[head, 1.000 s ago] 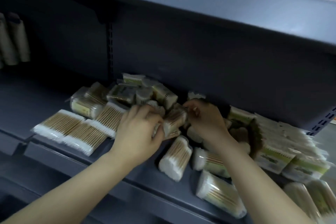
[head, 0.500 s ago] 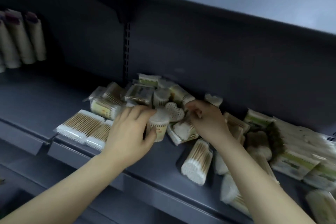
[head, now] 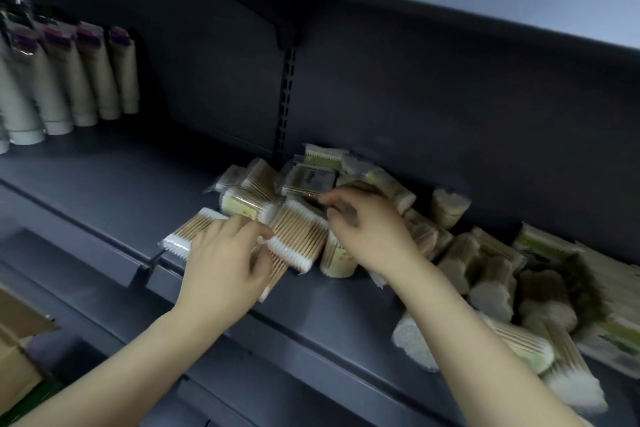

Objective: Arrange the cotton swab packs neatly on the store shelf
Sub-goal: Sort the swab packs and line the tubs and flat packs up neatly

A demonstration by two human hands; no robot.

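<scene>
Grey metal store shelf (head: 114, 184), seen from above and in front, carrying a loose heap of cotton swab packs (head: 311, 180) at its middle and right. Compared with half a second ago, the left hand (head: 221, 270) has let go of the small round tub (head: 337, 258), which now stands just right of the flat packs (head: 298, 236), and lies over those flat packs with fingers curled at their edge; whether it grips or merely presses them cannot be told. The right hand (head: 370, 229) has shifted left, fingers bent down into the heap; its hold is hidden. Judged from this, the flat packs are being squared into a row while most of the pile remains unsorted. White tubes (head: 86, 80) stand well apart at far left.
</scene>
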